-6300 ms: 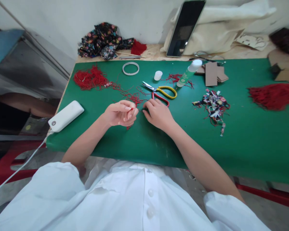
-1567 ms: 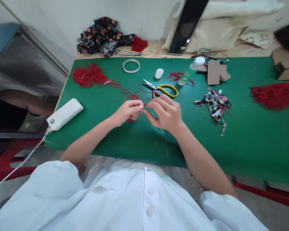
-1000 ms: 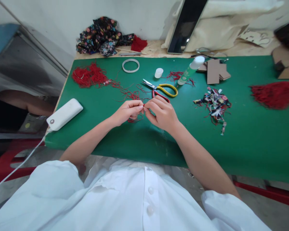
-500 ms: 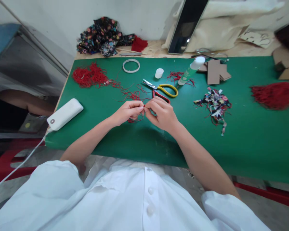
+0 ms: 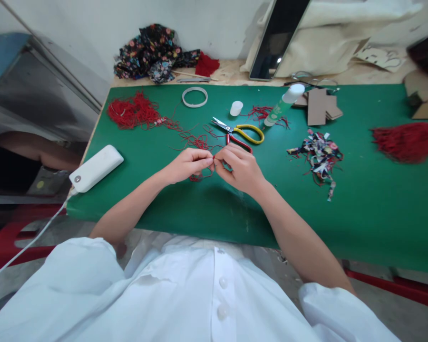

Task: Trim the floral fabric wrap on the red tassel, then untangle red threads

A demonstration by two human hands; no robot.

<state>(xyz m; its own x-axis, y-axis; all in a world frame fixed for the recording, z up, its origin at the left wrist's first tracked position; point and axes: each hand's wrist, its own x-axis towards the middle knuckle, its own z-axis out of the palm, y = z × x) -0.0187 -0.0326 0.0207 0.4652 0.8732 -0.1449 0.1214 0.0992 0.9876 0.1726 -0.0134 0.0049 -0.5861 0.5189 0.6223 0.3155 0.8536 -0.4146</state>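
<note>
Green table mat (image 5: 360, 209), centre of frame. Upper centre: scissors (image 5: 239, 134) with yellow and red handles; white cap (image 5: 236, 108); white ring (image 5: 194, 97); glue bottle (image 5: 283, 104), lying tilted. Upper left: red thread heap (image 5: 131, 111); floral fabric bundle (image 5: 153, 52) behind the mat. Left edge: white power bank (image 5: 96, 168) with cable. Right of centre: cardboard pieces (image 5: 317, 107); fabric scraps (image 5: 317, 154). Far right: red tassel bundle (image 5: 408, 141). Top: dark tablet (image 5: 278, 38), leaning on cream cloth.

Thin red thread (image 5: 199, 176), looped on green mat, pinched between fingertips
</note>
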